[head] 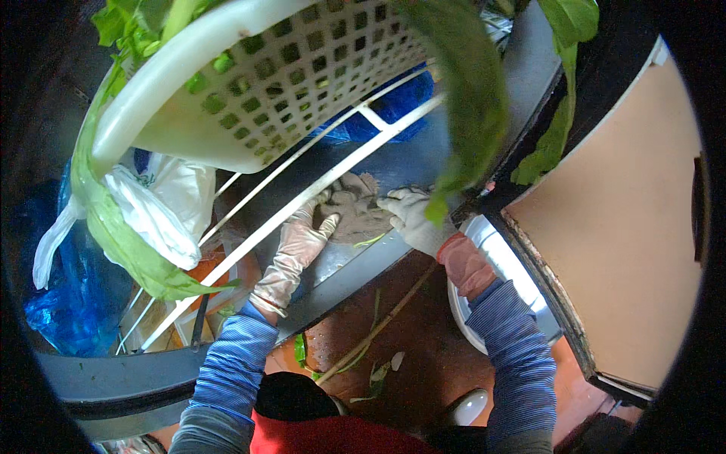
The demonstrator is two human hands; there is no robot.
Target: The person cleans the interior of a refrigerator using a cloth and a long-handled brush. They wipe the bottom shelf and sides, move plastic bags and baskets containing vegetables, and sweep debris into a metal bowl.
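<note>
A crumpled grey-brown cloth (357, 213) lies on a wet metal shelf (334, 269) in front of me. My left hand (303, 241), in a thin pale glove, has its thumb and fingers around the left part of the cloth. At its right edge is my right hand (417, 218), in a white knitted glove with a red cuff, palm down with its fingertips against the fabric. Whether those fingers grip it cannot be made out. A strip of green leaf (370, 240) lies just below the cloth.
Above my hands, a white plastic basket (272, 91) with leafy greens overhangs a white rack bar (317, 190). Large leaves (471, 102) droop from above. White plastic bags (164, 210) are at left. A white basin (493, 267) stands beside a tan panel (618, 227). Scraps litter the floor (334, 340).
</note>
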